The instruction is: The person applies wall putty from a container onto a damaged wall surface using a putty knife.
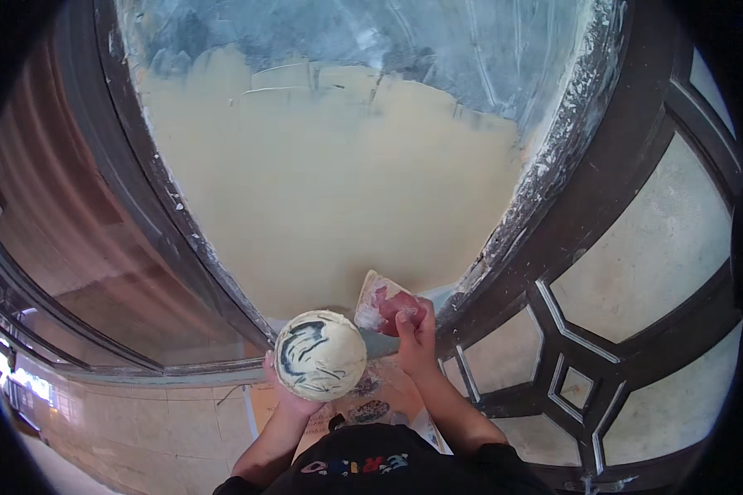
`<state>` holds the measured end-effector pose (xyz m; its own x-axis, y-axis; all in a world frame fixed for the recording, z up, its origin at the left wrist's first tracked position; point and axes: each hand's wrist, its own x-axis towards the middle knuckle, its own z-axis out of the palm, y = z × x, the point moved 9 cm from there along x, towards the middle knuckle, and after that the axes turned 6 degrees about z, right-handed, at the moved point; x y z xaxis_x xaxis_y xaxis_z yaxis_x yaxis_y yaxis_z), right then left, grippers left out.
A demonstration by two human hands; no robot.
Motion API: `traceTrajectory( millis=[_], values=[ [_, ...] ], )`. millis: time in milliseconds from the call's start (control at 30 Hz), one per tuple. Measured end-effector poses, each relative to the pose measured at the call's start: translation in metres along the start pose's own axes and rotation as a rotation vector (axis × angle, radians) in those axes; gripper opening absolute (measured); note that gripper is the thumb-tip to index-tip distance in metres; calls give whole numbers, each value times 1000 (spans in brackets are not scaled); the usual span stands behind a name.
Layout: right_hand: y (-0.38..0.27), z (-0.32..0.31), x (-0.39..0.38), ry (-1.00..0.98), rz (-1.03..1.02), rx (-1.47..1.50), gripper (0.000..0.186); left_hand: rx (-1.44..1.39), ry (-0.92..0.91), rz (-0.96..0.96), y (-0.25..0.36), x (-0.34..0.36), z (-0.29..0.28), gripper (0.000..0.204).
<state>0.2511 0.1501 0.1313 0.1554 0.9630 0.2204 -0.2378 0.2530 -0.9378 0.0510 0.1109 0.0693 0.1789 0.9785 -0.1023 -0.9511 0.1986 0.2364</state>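
At the panel's (338,223) foot, left hand (295,399) is cupping paste bowl (323,356), right hand (418,337) is gripping red scraper (394,304); cream coat (330,157) is covering lower panel, blue-grey top (322,29) is showing uncoated.

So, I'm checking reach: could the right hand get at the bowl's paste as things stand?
Probably yes: the right hand, gripping the scraper, is close beside the bowl in the left hand; the paste looks uncovered, with nothing visible between.

Scraper (392,304) red, smeared cream; paste (338,356) cream, dark-streaked; wall (330,190) beige below, mottled blue-grey above.
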Motion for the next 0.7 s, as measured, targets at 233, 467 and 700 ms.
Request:
traceTrajectory(
  millis=[233, 467, 700],
  values=[
    [11, -29, -17, -147, -192, -617, 15, -64, -116, 2, -37, 14, 23, 80],
    [22, -68, -11, -460, -380, -1053, 19, -13, -150, 80, -36, 12, 25, 81],
    [-20, -102, 16, -58, 106, -280, 21, 227, -175, 172, -57, 20, 47, 85]
  ],
)
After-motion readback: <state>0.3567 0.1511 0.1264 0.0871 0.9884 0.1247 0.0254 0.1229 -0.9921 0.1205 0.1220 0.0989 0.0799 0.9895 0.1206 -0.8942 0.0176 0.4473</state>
